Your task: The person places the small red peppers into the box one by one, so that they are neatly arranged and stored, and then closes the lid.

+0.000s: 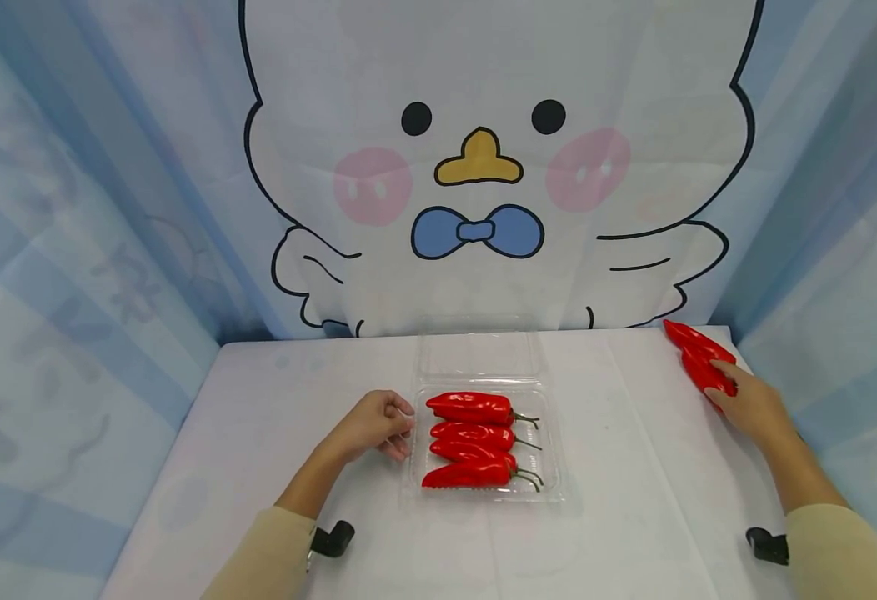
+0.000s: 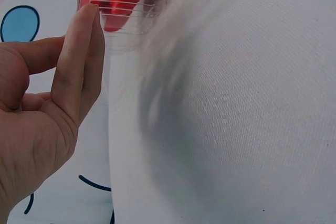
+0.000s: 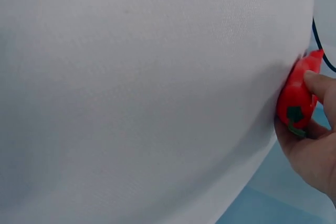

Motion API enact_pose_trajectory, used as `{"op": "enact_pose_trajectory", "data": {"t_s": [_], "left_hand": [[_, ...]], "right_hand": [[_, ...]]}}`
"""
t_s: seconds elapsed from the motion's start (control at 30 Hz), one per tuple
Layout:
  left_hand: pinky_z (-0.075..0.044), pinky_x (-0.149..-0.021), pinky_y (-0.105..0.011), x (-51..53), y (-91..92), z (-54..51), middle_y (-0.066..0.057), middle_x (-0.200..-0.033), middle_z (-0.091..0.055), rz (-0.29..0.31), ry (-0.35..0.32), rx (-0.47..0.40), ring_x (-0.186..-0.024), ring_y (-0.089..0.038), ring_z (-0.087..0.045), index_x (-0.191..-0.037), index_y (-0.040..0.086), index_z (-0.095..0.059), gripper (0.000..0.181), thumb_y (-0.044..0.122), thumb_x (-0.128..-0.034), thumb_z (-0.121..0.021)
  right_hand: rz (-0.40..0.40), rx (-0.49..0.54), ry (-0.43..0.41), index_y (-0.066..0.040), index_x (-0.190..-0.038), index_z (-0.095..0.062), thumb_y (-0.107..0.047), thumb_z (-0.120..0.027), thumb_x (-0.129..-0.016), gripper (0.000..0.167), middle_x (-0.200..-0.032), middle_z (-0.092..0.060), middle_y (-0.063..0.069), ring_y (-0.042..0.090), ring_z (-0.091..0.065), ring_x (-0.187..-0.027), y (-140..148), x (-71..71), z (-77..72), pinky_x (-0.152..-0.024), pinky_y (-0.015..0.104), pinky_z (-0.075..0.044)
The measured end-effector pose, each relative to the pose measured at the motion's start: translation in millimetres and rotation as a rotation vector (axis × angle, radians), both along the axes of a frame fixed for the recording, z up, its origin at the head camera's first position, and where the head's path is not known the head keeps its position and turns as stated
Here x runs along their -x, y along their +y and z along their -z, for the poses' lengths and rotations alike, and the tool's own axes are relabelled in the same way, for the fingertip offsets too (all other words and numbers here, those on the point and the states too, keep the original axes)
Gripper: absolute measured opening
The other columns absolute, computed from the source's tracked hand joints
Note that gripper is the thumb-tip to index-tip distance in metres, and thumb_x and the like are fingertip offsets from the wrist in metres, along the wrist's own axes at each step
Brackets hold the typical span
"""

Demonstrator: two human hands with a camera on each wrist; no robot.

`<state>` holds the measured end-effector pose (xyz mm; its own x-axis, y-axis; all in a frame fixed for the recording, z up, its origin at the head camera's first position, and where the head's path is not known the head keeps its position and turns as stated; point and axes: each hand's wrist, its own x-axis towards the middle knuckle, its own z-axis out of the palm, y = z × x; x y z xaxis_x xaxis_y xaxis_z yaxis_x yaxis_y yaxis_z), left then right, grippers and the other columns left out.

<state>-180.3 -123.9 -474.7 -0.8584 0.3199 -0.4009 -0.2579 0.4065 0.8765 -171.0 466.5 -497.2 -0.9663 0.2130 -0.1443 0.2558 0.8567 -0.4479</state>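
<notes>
Over at the table's [image 1: 633, 483] far right corner, the right hand [image 1: 751, 407] pinches a pepper [image 1: 699, 369] with a second one [image 1: 683, 335] just beyond it, while the left hand [image 1: 373, 423], fingers relaxed, sits at the left edge of the open box [image 1: 553, 467] where four more peppers [image 1: 476, 408] lie.

Right grip [image 1: 752, 403] holds red pepper [image 1: 703, 368]; left grip [image 1: 378, 424] beside clear box [image 1: 553, 457].
</notes>
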Motion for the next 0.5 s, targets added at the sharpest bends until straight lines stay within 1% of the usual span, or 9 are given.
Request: {"op": "enact_pose_trajectory", "data": {"t_s": [0.23,0.5], "left_hand": [[-0.063,-0.058,-0.031,-0.2,0.1,-1.0,-0.014,-0.085,-0.069,-0.011,-0.006,0.014,-0.059,-0.019,-0.071,-0.115,-0.002,-0.059,0.019,0.006,-0.0997,-0.066],[-0.064,-0.058,-0.032,-0.7,2.1,-2.8,-0.015,-0.085,-0.069,-0.016,-0.004,0.015,-0.058,-0.019,-0.071,-0.115,-0.002,-0.059,0.019,0.006,-0.0996,-0.066]], "right_hand": [[0.008,-0.019,0.004,0.005,-0.157,-0.024,-0.013,-0.072,-0.094,0.081,-0.138,-0.032,0.046,0.064,-0.034,-0.121,-3.0,-0.3,0.3,-0.085,0.071,-0.057],[0.019,-0.002,0.006,0.005,-0.157,-0.023,-0.013,-0.070,-0.095,0.080,-0.139,-0.031,0.046,0.064,-0.033,-0.121,-5.0,-3.5,-2.2,-0.086,0.071,-0.056]]}}
